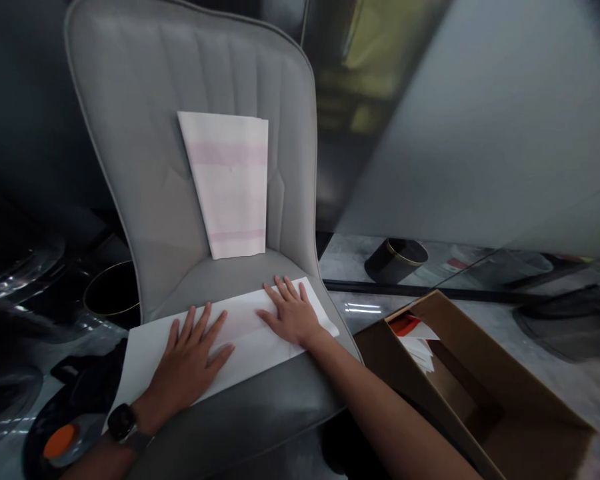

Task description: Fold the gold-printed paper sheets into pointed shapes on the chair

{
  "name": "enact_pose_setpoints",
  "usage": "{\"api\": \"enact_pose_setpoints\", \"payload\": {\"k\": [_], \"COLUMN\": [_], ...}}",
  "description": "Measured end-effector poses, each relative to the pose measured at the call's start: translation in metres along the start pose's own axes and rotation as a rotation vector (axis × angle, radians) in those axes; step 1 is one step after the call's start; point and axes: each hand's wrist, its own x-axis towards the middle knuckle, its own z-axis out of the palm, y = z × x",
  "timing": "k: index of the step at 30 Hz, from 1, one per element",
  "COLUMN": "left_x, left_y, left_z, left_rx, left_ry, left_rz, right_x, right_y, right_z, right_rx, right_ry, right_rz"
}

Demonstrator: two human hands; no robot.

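Both my hands lie flat, fingers spread, on a white folded sheet of paper or cloth (pixel 243 327) that rests across the seat of a grey upholstered chair (pixel 130 133). My left hand (pixel 187 353) is on the sheet's near part, with a black smartwatch (pixel 122 423) on its wrist. My right hand (pixel 290 312) presses nearer the sheet's far right corner. A second folded white piece with faint pink bands (pixel 225 180) leans upright against the ribbed backrest, apart from both hands.
An open cardboard box (pixel 505 380) with papers inside stands right of the chair. Black round containers with gold rims stand behind it (pixel 396 260) and left of it (pixel 113 290). An orange-and-black object (pixel 60 441) lies at lower left. A large pale panel fills the upper right.
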Motion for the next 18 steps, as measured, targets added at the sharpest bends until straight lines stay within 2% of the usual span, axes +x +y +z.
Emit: {"api": "enact_pose_setpoints", "payload": {"k": [18], "left_x": [0.0002], "left_y": [0.0020], "left_z": [-0.0026], "left_rx": [0.007], "left_ry": [0.010], "left_rz": [0.015], "right_x": [-0.0019], "right_y": [0.0008], "right_z": [0.0015], "right_rx": [-0.013], "right_ry": [0.018], "right_rz": [-0.013]}}
